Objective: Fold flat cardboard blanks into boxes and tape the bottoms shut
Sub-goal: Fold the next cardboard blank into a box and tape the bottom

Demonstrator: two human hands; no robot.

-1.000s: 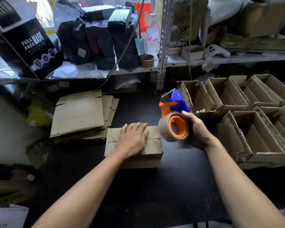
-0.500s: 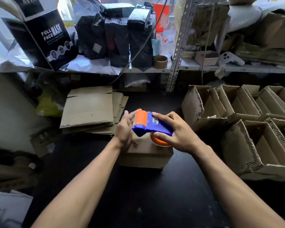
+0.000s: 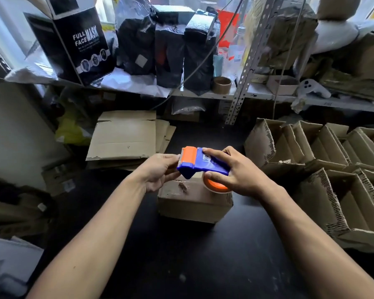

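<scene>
Right hand (image 3: 242,173) gripping tape dispenser (image 3: 203,164) above box (image 3: 194,201); left hand (image 3: 160,173) pinching dispenser's front end. Box sitting on counter (image 3: 181,266) directly beneath both hands.

Both forearms are bare to the frame edge; left hand (image 3: 160,174) and right hand (image 3: 242,173) ungloved, ringless.

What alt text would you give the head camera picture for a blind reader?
Two hands hold a blue and orange tape dispenser over a small cardboard box on a dark table. Flat blanks lie behind left; open folded boxes crowd the right.
</scene>
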